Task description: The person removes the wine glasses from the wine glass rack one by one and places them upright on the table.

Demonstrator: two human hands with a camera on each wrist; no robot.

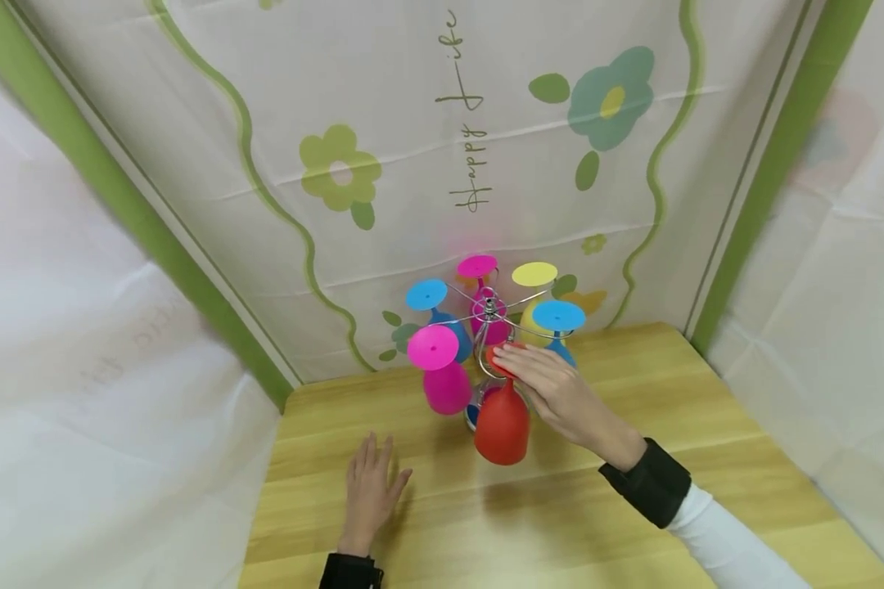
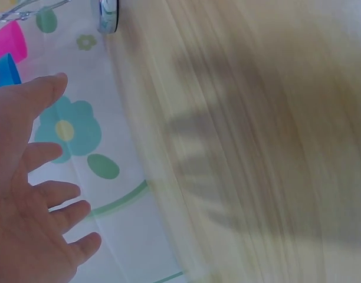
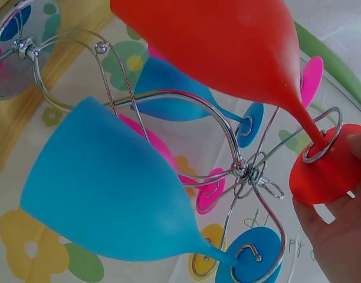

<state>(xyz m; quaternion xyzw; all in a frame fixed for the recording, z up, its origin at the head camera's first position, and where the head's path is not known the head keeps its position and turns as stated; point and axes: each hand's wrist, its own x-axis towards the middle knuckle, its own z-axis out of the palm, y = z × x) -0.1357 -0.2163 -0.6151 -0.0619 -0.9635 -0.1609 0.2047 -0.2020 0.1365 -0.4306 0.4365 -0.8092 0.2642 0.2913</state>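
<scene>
A red wine glass (image 1: pixel 502 427) hangs upside down at the near side of a silver wire glass rack (image 3: pixel 222 115). My right hand (image 1: pixel 570 401) pinches its round foot, thumb on one face and fingers on the other. In the right wrist view the stem of the red glass sits inside a looped wire hook (image 3: pixel 337 127). Left of it hangs a pink glass (image 1: pixel 447 388); a blue glass (image 3: pixel 110 188) hangs to the right. Over the tabletop, left of the rack, my left hand (image 1: pixel 371 491) is spread with nothing in it.
Another blue glass (image 1: pixel 449 334), another pink glass (image 1: pixel 490 323) and a yellow glass (image 1: pixel 534 325) hang on the far side of the rack. The rack stands on a wood-grain table (image 1: pixel 324 433), close to a flower-patterned cloth (image 1: pixel 412 164). White sheets flank both sides.
</scene>
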